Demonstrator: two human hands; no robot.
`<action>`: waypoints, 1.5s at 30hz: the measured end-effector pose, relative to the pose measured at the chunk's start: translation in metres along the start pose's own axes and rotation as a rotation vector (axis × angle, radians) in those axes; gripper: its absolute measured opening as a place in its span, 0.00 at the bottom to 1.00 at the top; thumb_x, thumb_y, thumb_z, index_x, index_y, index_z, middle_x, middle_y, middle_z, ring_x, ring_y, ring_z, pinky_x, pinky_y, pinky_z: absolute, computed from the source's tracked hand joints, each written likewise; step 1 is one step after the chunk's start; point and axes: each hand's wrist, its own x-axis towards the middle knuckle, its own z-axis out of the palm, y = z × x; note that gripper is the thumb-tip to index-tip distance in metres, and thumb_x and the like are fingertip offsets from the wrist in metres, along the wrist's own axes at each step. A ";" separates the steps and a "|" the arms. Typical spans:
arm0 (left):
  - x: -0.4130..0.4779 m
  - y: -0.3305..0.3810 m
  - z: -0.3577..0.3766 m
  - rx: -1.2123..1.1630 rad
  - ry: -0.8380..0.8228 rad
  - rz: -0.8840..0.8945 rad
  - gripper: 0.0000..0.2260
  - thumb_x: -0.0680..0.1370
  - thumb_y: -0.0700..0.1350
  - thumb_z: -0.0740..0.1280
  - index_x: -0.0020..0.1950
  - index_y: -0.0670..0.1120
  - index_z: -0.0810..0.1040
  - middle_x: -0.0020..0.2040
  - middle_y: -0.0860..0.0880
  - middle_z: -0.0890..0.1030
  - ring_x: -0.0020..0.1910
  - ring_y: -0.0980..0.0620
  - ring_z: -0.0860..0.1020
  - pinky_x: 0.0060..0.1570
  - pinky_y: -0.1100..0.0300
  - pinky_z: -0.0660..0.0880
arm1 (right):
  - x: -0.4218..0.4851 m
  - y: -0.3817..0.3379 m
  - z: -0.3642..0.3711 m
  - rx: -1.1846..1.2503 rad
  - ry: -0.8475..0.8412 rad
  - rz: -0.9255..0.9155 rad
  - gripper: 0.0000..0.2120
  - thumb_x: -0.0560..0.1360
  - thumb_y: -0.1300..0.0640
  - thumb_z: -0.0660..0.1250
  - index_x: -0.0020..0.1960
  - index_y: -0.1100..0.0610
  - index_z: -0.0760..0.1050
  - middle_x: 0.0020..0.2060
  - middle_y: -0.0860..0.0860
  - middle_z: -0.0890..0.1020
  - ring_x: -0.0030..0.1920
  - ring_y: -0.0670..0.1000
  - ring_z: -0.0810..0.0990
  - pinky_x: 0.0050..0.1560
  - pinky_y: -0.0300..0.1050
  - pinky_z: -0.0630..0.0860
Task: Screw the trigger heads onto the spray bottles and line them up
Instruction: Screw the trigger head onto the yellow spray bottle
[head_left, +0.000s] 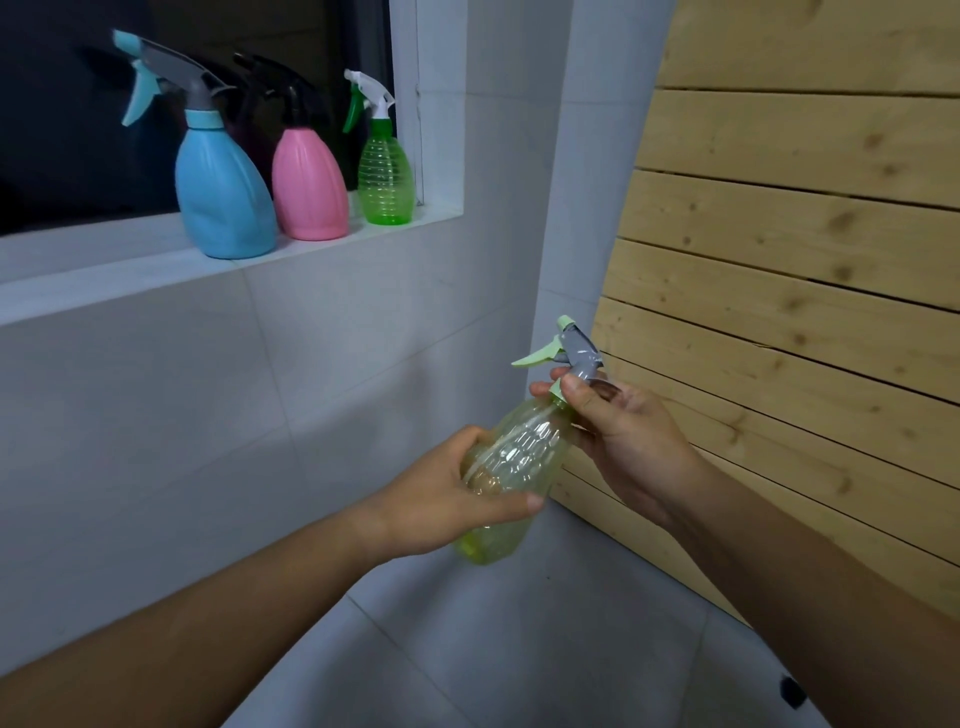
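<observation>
The left hand is gripping the yellow bottle steady while the right hand is pinching the trigger head collar, apparently for threading.

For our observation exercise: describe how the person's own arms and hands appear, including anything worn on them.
Both forearms are bare, with no sleeves in view. The left hand and right hand wear no gloves, and no rings, watch or bracelets are visible. The fingernails are short and unpainted.

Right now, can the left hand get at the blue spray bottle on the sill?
Probably not yet: the left hand has its grip around the yellow-green bottle, so it is occupied. Nothing visibly blocks the way to the blue spray bottle, which stands up and away on the windowsill.
</observation>
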 end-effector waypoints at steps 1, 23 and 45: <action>-0.001 0.002 -0.002 -0.026 0.001 -0.008 0.21 0.71 0.53 0.79 0.60 0.51 0.77 0.47 0.54 0.84 0.42 0.62 0.82 0.42 0.65 0.78 | -0.001 -0.001 0.000 -0.011 -0.007 0.014 0.10 0.77 0.55 0.66 0.53 0.59 0.81 0.50 0.56 0.86 0.51 0.53 0.84 0.58 0.51 0.78; -0.083 0.066 -0.214 -0.117 0.702 0.208 0.15 0.79 0.46 0.72 0.64 0.54 0.76 0.51 0.48 0.88 0.43 0.60 0.86 0.44 0.64 0.80 | 0.063 -0.066 0.245 -0.523 -0.464 -0.388 0.23 0.80 0.58 0.65 0.67 0.37 0.64 0.48 0.42 0.79 0.38 0.31 0.79 0.40 0.26 0.74; -0.055 0.026 -0.329 -0.075 0.959 0.110 0.20 0.78 0.45 0.73 0.69 0.49 0.75 0.49 0.46 0.84 0.48 0.47 0.85 0.43 0.59 0.80 | 0.146 -0.022 0.366 -0.558 -0.389 -0.352 0.24 0.77 0.51 0.66 0.73 0.43 0.67 0.58 0.49 0.83 0.59 0.47 0.80 0.63 0.50 0.76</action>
